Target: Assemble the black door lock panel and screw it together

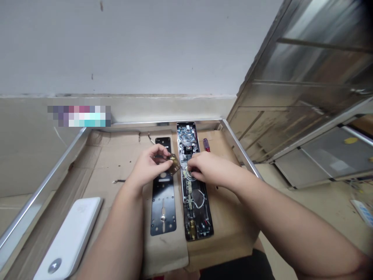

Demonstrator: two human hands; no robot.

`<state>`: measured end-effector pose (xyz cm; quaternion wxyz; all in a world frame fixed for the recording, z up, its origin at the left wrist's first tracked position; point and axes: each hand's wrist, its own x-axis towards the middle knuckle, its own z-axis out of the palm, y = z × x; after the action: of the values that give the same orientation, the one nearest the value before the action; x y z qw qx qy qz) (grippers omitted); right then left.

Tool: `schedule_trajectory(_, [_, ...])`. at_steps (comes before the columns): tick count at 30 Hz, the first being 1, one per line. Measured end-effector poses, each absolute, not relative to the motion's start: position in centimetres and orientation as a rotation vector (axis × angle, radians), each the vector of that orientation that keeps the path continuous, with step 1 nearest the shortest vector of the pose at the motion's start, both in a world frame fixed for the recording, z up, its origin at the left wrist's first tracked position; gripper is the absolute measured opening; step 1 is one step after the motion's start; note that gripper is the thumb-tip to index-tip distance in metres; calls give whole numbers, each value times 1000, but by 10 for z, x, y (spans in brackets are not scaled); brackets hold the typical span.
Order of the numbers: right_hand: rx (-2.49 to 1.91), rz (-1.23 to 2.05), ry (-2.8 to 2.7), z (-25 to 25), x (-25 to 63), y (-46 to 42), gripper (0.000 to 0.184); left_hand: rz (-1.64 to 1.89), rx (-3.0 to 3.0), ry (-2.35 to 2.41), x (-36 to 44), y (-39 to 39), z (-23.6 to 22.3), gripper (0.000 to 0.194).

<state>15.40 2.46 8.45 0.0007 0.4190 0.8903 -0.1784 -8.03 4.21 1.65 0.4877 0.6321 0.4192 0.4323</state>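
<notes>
My left hand [157, 161] pinches a small brass-coloured metal plate [174, 165] between thumb and fingers, above a long black perforated plate [157, 198]. To the right lies a long, narrow black housing [208, 217], open on top, with a blue circuit board [187, 133], a white wire loop [200, 199] and brass parts inside. My right hand [201, 165] reaches into the middle of this housing, fingers curled together. What its fingertips hold, if anything, is hidden. The housing looks like the body of an electronic door lock.
A screwdriver [206, 144] with a purple-red handle lies right of the housing. At the lower left is a white device with a round button [72, 233]. Cardboard [110, 155] covers the metal-framed table [246, 153]. A wall stands behind, and metal doors rise at the right.
</notes>
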Motion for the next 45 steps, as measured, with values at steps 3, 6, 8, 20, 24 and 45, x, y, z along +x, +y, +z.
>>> schedule_trajectory(3, [1321, -551, 2797, 85, 152, 23, 11, 1057, 1515, 1009, -79, 42, 18, 27])
schedule_trajectory(6, [1330, -577, 2780, 84, 153, 23, 13, 1052, 1504, 1010, -77, 42, 19, 29])
schedule_trajectory(8, [1298, -611, 2781, 84, 157, 25, 17, 1053, 1498, 1003, -77, 42, 19, 30])
schedule_trajectory(20, [1245, -832, 3289, 104, 172, 30, 28, 1129, 1477, 912, -53, 33, 17, 32])
schedule_trajectory(24, [1164, -866, 3175, 90, 164, 28, 25, 1097, 1431, 911, -43, 30, 12, 35])
schedule_trajectory(45, [1767, -834, 3336, 109, 198, 44, 30, 881, 2273, 1050, -40, 23, 24, 18])
